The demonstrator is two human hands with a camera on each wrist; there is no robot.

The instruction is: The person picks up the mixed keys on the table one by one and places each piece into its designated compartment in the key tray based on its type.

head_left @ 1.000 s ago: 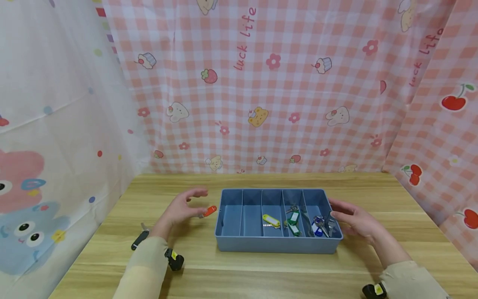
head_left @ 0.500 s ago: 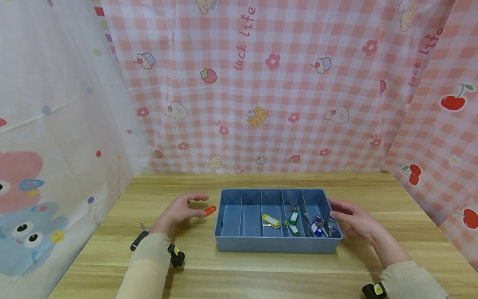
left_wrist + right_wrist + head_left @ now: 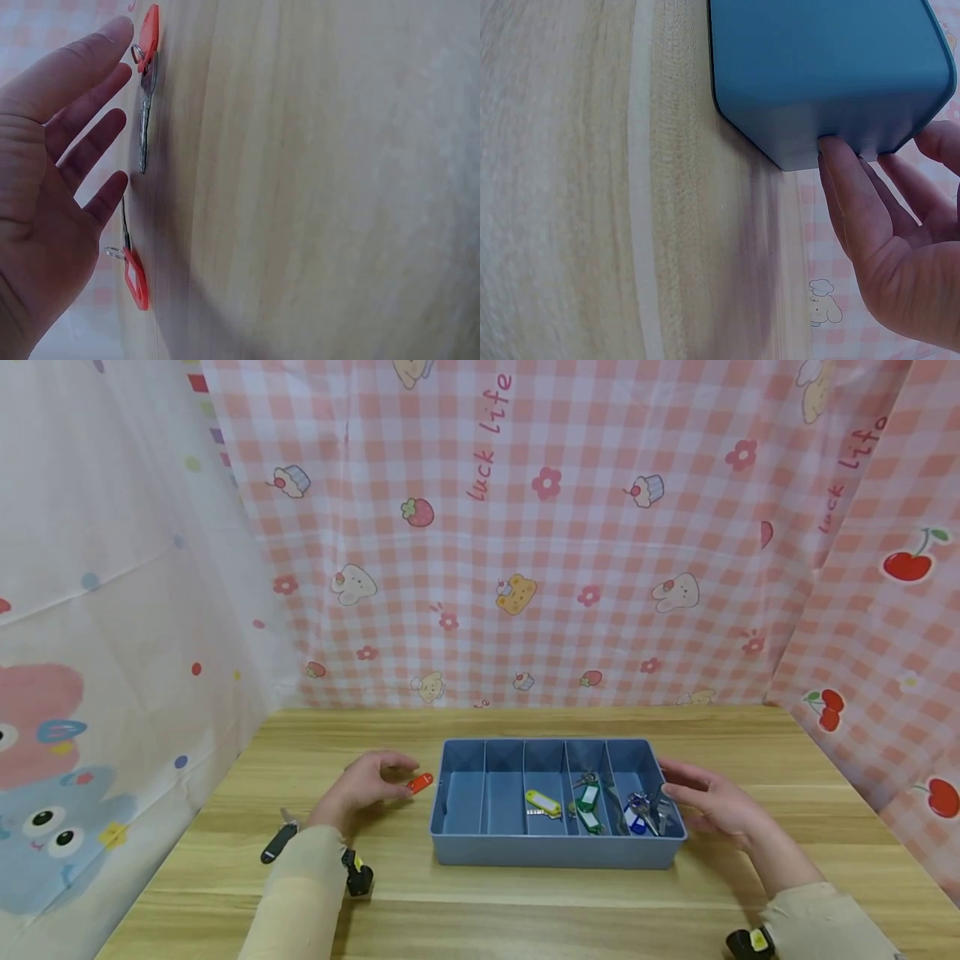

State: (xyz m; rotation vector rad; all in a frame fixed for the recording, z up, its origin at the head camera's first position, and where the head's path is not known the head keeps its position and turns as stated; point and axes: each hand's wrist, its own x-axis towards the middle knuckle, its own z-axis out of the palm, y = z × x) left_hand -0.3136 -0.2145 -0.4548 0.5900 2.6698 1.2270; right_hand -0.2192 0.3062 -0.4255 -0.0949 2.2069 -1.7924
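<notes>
My left hand hovers low over the table, thumb and fingers spread apart with nothing between them. Just past its thumb lies a red key tag; the left wrist view shows its key below the thumb and fingertips. A second red key tag with a key is beneath the little finger there, hidden by the hand in the head view. On the right, my right hand holds the end of a blue divided tray, fingertips against the outer wall and thumb at the rim.
Inside the tray are a yellow-tagged key, green-tagged keys and blue-tagged keys, each colour in its own compartment. A black-tagged key lies on the table by the left forearm. Checked cloth hangs behind the table.
My left hand has shifted slightly down and right beside the red key tag, its thumb lower. The right hand and tray stay as they were.
</notes>
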